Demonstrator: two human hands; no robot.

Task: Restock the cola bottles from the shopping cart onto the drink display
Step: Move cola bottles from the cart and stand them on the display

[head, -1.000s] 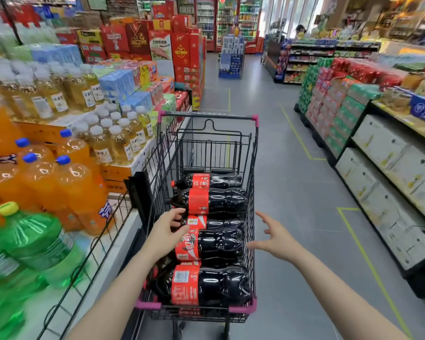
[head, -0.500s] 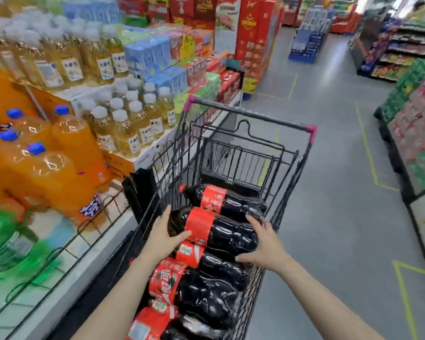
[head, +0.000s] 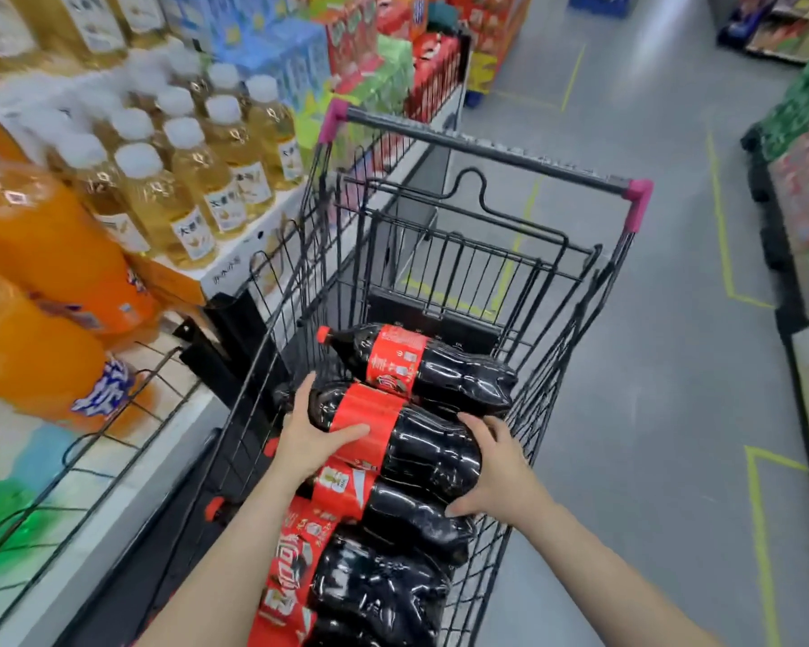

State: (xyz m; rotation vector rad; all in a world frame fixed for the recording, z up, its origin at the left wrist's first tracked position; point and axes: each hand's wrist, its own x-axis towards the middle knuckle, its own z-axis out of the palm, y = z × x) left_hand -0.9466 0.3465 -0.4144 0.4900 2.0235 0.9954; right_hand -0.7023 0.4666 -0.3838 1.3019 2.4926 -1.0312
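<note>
A black wire shopping cart (head: 491,156) with pink corners holds several large cola bottles lying on their sides, dark with red labels. My left hand (head: 311,436) grips the neck end of the second cola bottle from the far end (head: 421,441), fingers over its red label. My right hand (head: 496,464) clasps the same bottle's base end. Behind it lies another cola bottle (head: 421,366). More cola bottles (head: 370,572) lie nearer me, partly hidden by my arms.
The drink display (head: 113,464) on my left has a wire front rail, big orange soda bottles (head: 43,254), yellow tea bottles (head: 192,189) on a carton and green bottles at the lower left. Grey aisle floor lies to the right, with stacked goods at the far right.
Both hands went from hovering over the cart to closing on one cola bottle. The view has tipped downward and come closer to the cart.
</note>
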